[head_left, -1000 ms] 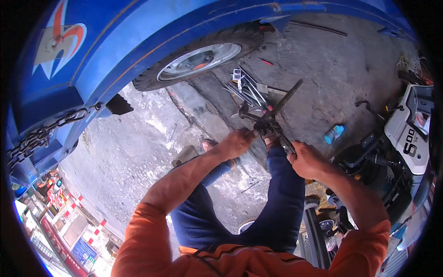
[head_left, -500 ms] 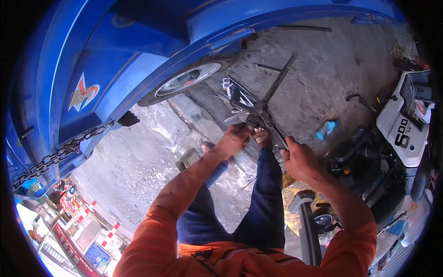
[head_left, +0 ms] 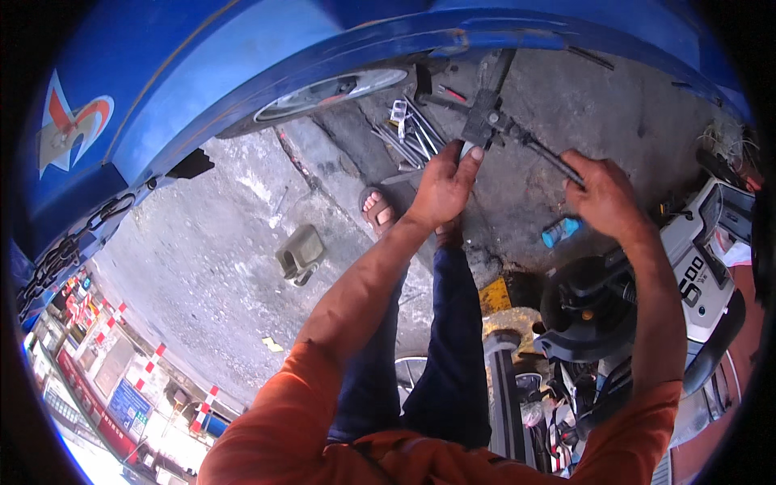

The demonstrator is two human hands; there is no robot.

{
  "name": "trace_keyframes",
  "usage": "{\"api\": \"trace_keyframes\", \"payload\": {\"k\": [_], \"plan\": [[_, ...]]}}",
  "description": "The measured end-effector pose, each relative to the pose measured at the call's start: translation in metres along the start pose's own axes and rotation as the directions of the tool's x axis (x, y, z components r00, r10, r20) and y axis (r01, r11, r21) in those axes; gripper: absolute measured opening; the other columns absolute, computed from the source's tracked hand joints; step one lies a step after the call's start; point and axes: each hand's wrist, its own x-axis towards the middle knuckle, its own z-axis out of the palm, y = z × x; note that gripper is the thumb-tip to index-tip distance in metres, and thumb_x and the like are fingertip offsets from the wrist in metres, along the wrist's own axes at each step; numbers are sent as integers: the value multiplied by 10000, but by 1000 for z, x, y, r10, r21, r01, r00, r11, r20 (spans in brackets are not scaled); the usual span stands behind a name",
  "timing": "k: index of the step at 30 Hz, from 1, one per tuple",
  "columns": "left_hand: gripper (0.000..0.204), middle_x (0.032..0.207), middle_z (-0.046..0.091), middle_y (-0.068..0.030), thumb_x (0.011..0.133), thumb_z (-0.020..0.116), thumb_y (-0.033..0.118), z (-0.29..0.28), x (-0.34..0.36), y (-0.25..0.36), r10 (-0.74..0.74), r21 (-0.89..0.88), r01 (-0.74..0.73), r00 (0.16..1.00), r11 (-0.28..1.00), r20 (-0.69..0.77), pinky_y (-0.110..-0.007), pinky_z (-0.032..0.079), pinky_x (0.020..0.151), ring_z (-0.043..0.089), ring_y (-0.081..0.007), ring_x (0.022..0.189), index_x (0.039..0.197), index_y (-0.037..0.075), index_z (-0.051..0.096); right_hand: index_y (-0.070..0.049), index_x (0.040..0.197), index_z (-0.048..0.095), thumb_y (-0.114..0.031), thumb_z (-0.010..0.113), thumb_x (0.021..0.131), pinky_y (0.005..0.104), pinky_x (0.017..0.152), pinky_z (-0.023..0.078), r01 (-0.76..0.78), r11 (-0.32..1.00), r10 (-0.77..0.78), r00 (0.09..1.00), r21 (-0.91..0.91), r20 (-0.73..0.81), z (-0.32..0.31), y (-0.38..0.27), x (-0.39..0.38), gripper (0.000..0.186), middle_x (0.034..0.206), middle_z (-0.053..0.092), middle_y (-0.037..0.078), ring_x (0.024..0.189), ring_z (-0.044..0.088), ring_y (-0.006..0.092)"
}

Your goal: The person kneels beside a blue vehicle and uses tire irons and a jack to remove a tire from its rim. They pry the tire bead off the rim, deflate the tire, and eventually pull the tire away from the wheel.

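A heavy dark metal tool (head_left: 483, 117) with a blocky head, a long bar and a side handle is held out in front of me, beneath the edge of the blue truck body. My right hand (head_left: 605, 198) is closed round the end of its side handle. At the near side of the head, my left hand (head_left: 444, 187) grips with the thumb up; a pale piece shows by its fingers, too small to name. Several metal rods (head_left: 414, 133) lie on the ground just beyond my left hand.
A truck wheel (head_left: 331, 93) sits far left under the blue body (head_left: 267, 48). A blue bottle (head_left: 561, 232) lies on the concrete. A white and black motor vehicle (head_left: 703, 250) stands at right. A grey-green container (head_left: 299, 252) is left of my sandalled foot (head_left: 377, 212). A grey post (head_left: 505, 388) rises nearby.
Both hands and the tool have moved farther forward, the right hand also to the right. My view has swung, so the truck and wheel sit higher. The container is now fully in sight.
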Motion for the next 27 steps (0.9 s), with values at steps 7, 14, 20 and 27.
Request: {"api": "trace_keyframes", "payload": {"k": [7, 14, 20, 27], "plan": [[400, 717, 551, -181, 950, 541, 357, 15, 10, 12, 8, -85, -20, 990, 996, -141, -375, 451, 670, 502, -213, 676, 976, -43, 540, -43, 992, 577, -59, 596, 804, 458, 681, 491, 166, 965, -175, 984, -205, -28, -30, 12, 33, 190, 764, 636, 190, 746, 645, 363], [322, 673, 483, 19, 956, 562, 331, 63, 50, -19, -22, -268, -65, 951, 961, -309, -250, 363, 528, 423, -72, 605, 971, 9, 551, -43, 971, 604, -110, 631, 813, 481, 706, 492, 267, 843, -301, 954, -467, 2, -56, 22, 74, 173, 815, 654, 181, 760, 638, 359], [379, 674, 555, -148, 952, 541, 336, 38, 70, -31, -47, -133, -5, 923, 991, -382, -360, 440, 603, 516, -216, 624, 926, -42, 541, -52, 1007, 594, -158, 629, 849, 492, 693, 472, 310, 847, -354, 935, -431, -23, -29, 31, 108, 193, 755, 643, 164, 722, 629, 360], [395, 716, 583, -208, 950, 528, 347, 37, 67, -27, 65, -16, -77, 923, 997, -379, -398, 449, 641, 543, -318, 639, 925, -47, 538, -36, 997, 583, -148, 609, 859, 466, 670, 463, 316, 861, -363, 931, -399, -46, -20, 41, 108, 180, 707, 627, 164, 721, 625, 363]]}}
